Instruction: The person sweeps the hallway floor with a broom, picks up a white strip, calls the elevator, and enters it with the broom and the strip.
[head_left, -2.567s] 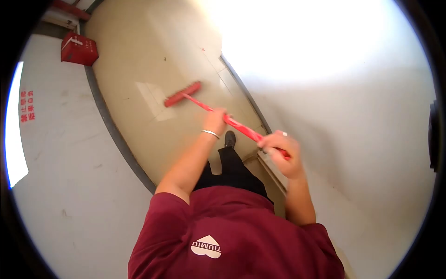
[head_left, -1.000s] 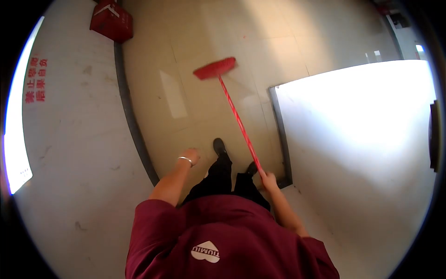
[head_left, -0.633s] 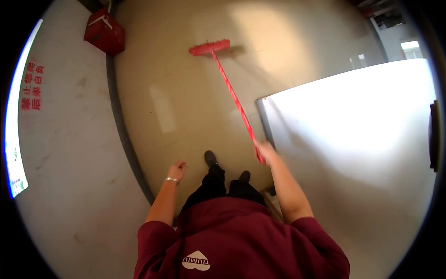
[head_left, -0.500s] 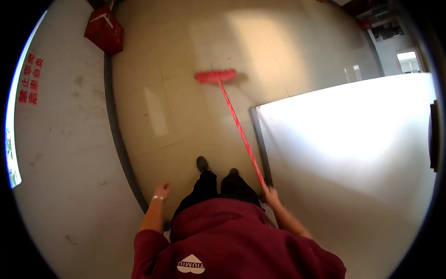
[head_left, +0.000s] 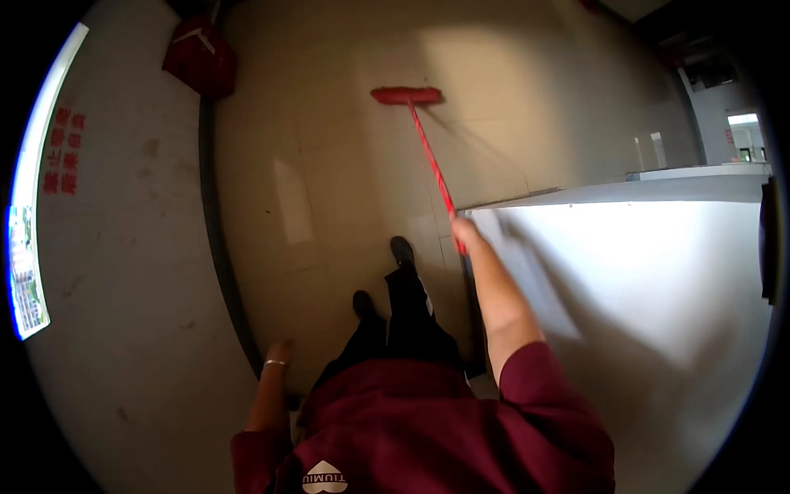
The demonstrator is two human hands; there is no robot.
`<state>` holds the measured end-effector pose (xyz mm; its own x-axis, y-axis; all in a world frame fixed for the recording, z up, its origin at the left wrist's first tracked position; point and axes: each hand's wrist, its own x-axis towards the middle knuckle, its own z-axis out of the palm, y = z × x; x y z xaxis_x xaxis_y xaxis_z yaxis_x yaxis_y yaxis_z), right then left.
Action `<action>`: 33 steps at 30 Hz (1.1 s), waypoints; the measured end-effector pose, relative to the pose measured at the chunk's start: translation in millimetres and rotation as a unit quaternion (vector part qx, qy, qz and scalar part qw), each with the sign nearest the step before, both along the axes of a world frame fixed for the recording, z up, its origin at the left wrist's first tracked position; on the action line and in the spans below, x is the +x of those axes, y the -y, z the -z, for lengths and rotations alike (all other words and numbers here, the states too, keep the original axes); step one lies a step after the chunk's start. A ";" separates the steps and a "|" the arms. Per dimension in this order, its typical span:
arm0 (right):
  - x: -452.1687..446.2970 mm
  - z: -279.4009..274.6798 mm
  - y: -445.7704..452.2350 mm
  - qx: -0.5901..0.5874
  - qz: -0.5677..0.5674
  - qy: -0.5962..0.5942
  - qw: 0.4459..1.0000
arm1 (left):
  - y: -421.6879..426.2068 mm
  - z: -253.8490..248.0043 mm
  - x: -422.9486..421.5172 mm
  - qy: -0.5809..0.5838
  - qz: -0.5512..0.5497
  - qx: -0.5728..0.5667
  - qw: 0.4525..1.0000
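A red broom (head_left: 432,160) reaches forward from my right side, its wide head on the tiled floor ahead of my feet. My right hand (head_left: 463,233) is wrapped round the handle near its upper end, with the arm stretched forward beside the corner of the white half wall. Low on the left hangs my left hand (head_left: 280,353), a band on its wrist, apart from the broom and closest to the left wall. Its fingers are dark and blurred, so their pose is unclear.
A red box (head_left: 200,59) stands at the foot of the left wall (head_left: 136,239), which carries red lettering (head_left: 64,152). On the right is a white half wall (head_left: 625,272) with a dark base strip. Beige floor tiles (head_left: 329,181) run between them.
My right hand has gone forward, pushing the broom head farther from me. My right foot has stepped ahead of the left. More of the right wall's far side shows.
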<state>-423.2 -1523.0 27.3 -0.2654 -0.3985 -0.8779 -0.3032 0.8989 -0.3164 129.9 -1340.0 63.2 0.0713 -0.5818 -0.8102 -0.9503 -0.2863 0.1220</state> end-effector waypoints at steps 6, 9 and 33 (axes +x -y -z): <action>-35.2 -95.3 -1.4 -0.066 0.004 0.049 0.997 | 139.5 -44.0 -135.4 -0.299 -0.291 -0.137 0.898; -39.9 -90.3 -162.8 -0.090 -0.042 -0.042 0.994 | 111.9 -11.4 -127.5 -0.264 -0.317 -0.121 0.903; 6.9 -236.1 -102.3 -0.090 -0.257 0.032 0.962 | 67.8 -76.1 -221.4 -0.252 -0.126 -0.220 0.934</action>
<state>-416.2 -1420.7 263.4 0.0591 -0.6098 -0.7903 -0.6674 0.5646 -0.4856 -91.6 -1407.8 139.3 -0.0748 -0.8826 -0.4640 -0.6504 -0.3095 0.6936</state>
